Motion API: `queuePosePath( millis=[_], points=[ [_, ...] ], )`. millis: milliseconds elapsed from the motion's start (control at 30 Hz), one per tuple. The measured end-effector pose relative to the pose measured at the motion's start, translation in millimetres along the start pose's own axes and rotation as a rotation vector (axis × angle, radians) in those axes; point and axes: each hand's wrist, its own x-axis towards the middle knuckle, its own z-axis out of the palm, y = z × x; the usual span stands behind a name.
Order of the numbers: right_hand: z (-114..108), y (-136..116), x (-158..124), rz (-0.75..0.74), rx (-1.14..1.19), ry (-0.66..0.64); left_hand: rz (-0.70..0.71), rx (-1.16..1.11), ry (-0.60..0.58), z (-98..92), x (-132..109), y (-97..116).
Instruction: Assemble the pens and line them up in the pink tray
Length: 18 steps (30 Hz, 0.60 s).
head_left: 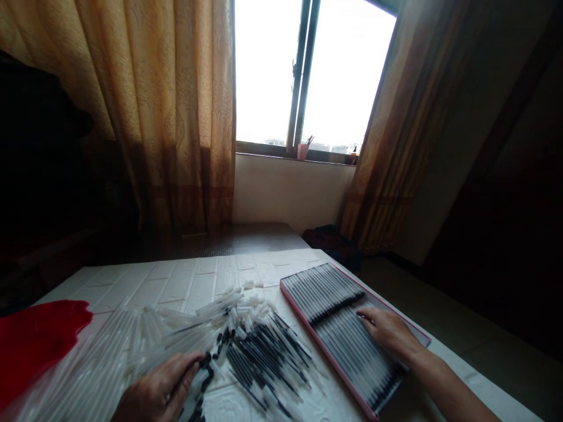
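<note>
My left hand [165, 387] is closed, thumb and forefinger pressed together beside a line of black pen ends [206, 372]. A small dark piece shows at its fingertips, too blurred to name. My right hand [389, 334] reaches over a pink-rimmed tray [303, 331] with its fingers pinched. A short dark tip pokes out of that pinch; the rest is hidden. Inside the tray lie two rows of clear pens with black ends [325, 293]. Between my hands is a heap of thin black pen refills [266, 354]. Long translucent tubes [118, 340] spread around my left hand.
Short whitish caps or tube pieces [250, 310] lie loose behind the refills. A red bag or sheet [39, 340] covers the left side of the white brick-patterned table [176, 281]. The tray lies along the table's right edge. A dark surface [255, 237] stands beyond it.
</note>
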Motion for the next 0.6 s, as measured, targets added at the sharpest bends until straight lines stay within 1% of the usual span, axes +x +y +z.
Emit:
queuePosePath(
  millis=[133, 200, 267, 333, 400, 467, 533, 600],
  points=[
    [0, -3, -2, 0.016, -0.043, 0.012, 0.064, 0.087, 0.116, -9.6, 11, 10],
    [-2, -4, -1, 0.032, -0.065, 0.031, 0.078, 0.120, 0.141, -13.4, 14, 13],
    [-8, -9, 0, 0.034, -0.079, 0.054, 0.069, 0.144, 0.159, -16.7, 16, 14],
    [-15, -19, 0, 0.010, -0.082, 0.074, 0.034, 0.161, 0.185, -19.3, 17, 11],
    [-21, -38, -3, -0.065, -0.056, 0.111, -0.033, 0.159, 0.201, -21.0, 17, 6],
    [-21, -66, -12, -0.210, 0.019, 0.181, -0.110, 0.140, 0.205, -21.5, 17, 0],
    [-14, -98, -25, -0.367, 0.120, 0.231, -0.166, 0.138, 0.206, -20.7, 17, -6],
    [3, -130, -40, -0.526, 0.191, 0.251, -0.195, 0.160, 0.192, -19.0, 17, -11]
  ],
)
